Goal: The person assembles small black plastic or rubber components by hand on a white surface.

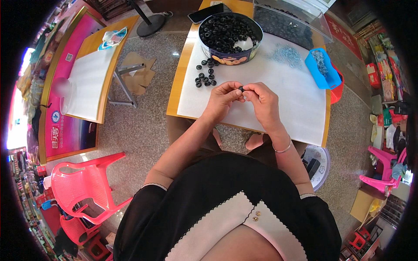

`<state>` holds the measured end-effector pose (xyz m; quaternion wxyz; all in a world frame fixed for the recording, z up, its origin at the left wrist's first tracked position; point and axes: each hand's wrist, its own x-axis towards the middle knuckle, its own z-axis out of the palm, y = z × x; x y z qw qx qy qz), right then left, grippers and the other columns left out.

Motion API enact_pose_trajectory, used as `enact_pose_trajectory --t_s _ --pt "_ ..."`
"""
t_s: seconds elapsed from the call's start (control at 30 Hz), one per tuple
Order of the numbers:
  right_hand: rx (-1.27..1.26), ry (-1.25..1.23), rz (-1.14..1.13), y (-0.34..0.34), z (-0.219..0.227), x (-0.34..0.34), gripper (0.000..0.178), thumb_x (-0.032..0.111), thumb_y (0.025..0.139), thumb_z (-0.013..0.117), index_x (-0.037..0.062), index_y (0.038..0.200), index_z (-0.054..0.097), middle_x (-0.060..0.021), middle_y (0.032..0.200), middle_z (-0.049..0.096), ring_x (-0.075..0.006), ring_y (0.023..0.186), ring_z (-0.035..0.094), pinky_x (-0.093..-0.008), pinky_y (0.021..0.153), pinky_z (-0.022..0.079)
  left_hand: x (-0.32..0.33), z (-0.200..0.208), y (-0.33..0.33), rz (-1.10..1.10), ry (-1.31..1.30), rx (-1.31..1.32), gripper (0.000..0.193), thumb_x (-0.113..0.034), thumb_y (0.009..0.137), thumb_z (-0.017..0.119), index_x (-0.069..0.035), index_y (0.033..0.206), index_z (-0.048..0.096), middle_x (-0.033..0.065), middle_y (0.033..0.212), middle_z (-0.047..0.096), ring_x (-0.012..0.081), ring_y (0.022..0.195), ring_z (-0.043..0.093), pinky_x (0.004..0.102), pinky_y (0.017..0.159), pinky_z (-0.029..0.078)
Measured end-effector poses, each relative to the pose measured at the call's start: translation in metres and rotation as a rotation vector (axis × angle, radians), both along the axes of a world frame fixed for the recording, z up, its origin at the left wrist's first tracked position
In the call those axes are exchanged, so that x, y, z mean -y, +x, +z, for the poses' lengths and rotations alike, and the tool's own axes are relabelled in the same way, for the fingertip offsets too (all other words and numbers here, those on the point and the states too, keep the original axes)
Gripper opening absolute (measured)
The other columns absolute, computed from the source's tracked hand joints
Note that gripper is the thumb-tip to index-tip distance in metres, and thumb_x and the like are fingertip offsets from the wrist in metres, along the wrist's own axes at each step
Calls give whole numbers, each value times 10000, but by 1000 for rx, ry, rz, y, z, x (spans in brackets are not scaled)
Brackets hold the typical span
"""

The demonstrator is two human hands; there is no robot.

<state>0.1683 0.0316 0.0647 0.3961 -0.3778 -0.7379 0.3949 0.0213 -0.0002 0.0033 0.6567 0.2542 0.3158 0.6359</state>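
Observation:
Above the near part of the white-covered table [270,108], my two hands meet. My left hand [223,96] pinches a small round black ring-like piece [241,88] from the left. The fingertips of my right hand [264,101] close on the same piece from the other side; whether they hold anything else is too small to tell. Several more black pieces [206,79] lie loose just left of my left hand. Behind them stands a round tub [237,58] heaped with like black pieces. Small clear bits [287,56] are scattered on the white sheet to its right.
A blue tray [333,80] with clear bits sits at the right edge, over a red one [338,92]. At the back are a dark phone [207,14] and a clear bin [296,26]. A pink chair [87,182] stands left, a white basin [321,167] under the table's right side.

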Motion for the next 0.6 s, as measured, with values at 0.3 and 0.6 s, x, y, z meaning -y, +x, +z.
enact_pose_trajectory --t_s 0.3,0.6 --pt "-32 -95 46 7 -3 -1 161 -17 832 568 -4 984 617 -70 807 616 -142 680 611 -246 634 492 1 3 1 5 15 -20 189 -42 871 595 24 1048 603 69 894 635 152 774 605 279 742 497" --pt "91 -128 313 17 -2 -17 258 7 871 517 17 1115 600 -80 1091 519 -163 1001 516 -257 817 448 0 5 -4 -73 49 -1 581 3 858 587 -8 1352 281 101 988 616 176 768 614 287 753 504"
